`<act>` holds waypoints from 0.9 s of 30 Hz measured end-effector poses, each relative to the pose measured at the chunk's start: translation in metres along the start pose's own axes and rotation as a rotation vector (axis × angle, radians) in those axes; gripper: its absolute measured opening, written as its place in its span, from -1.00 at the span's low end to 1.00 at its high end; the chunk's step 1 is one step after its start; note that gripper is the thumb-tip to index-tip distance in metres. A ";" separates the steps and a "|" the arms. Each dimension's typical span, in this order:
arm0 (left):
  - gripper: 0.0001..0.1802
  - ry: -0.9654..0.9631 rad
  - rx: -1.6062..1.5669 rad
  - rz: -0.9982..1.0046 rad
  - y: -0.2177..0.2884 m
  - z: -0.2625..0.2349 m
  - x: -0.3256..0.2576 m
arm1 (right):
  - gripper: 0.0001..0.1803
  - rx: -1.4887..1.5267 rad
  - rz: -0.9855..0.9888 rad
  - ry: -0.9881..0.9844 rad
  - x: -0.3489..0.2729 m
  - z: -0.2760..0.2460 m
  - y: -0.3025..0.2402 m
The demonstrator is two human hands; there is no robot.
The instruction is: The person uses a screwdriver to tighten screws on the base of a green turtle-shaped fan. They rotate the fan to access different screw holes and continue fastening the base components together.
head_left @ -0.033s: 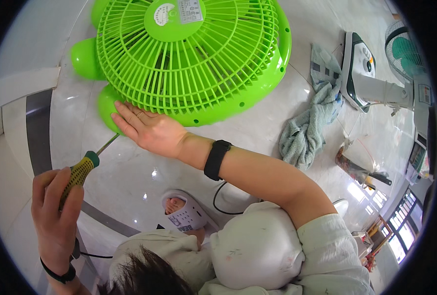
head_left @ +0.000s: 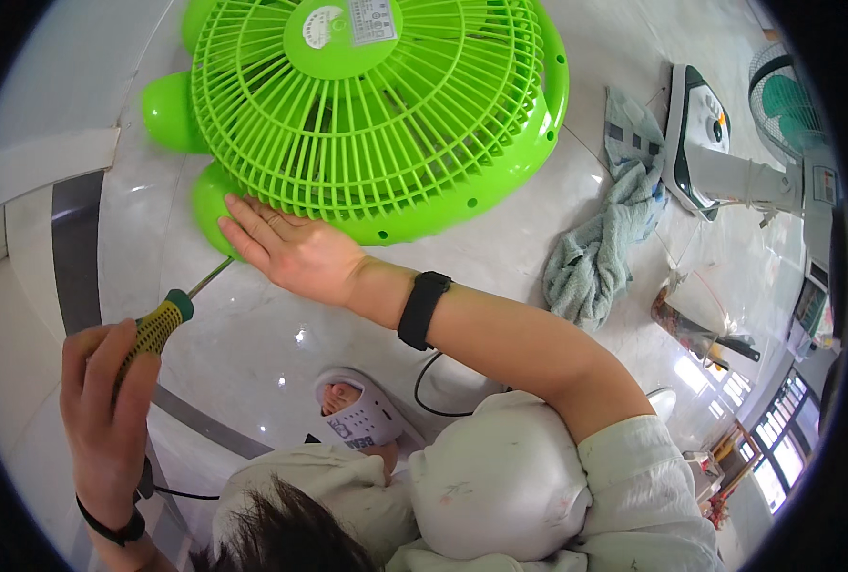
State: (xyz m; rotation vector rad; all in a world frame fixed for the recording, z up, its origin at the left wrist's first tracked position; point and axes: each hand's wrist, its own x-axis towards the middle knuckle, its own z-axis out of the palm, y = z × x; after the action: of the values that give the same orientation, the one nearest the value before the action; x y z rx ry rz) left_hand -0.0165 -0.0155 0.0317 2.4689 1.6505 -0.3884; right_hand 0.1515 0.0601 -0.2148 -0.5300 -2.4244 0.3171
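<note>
Green fan (head_left: 352, 67) lies on the floor with its ribbed grille facing up, just ahead of the person's hands. The left hand (head_left: 109, 391) is wrapped around the yellow-and-green handle of a screwdriver (head_left: 163, 324), whose tip reaches the edge of the fan's nearest lobe; whether it sits in a screw or a seam cannot be told. The right hand (head_left: 295, 253) is not closed on anything: its fingers rest spread on that lobe, right beside the tip.

To work well here, the person should probably keep the shaft in one line with whatever it meets and press along it before any twist. The bracing hand should bear down firmly, since so glossy a floor may let the shell slide, and its fingers would be safer farther from the tip in case of a slip.

The pale, shiny tiled floor (head_left: 510, 248) mirrors spots of light. Near the person's knees are a lavender slipper (head_left: 352, 415) and a dark cable (head_left: 418, 386). Off to the right lie a crumpled grey-green towel (head_left: 586, 272), a white-and-black base (head_left: 695, 176) and a clear bag (head_left: 700, 296), with a second fan (head_left: 786, 105) beyond and a bright window (head_left: 786, 429) at the rim.
</note>
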 end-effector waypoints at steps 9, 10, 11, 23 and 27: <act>-0.55 0.073 -0.304 -0.516 0.014 0.002 0.002 | -0.42 -0.024 -0.012 -0.046 0.005 -0.002 0.001; -0.56 0.085 -0.341 -0.375 0.011 0.001 0.002 | -0.41 -0.025 -0.011 -0.056 0.005 -0.003 0.001; -0.57 0.121 -0.389 -0.233 0.009 0.001 0.000 | -0.40 -0.025 -0.010 -0.070 0.005 -0.003 0.001; -0.25 0.055 -0.386 -0.199 -0.009 0.006 -0.012 | -0.33 -0.008 -0.012 -0.124 0.009 -0.004 0.003; -0.25 0.232 -0.346 -0.358 -0.006 0.008 -0.005 | -0.30 -0.002 -0.009 -0.117 0.011 -0.004 0.003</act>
State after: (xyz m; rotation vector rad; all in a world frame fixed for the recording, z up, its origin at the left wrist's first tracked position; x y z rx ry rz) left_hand -0.0254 -0.0200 0.0253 2.0290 2.0533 0.1473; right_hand 0.1466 0.0678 -0.2067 -0.5140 -2.5392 0.3504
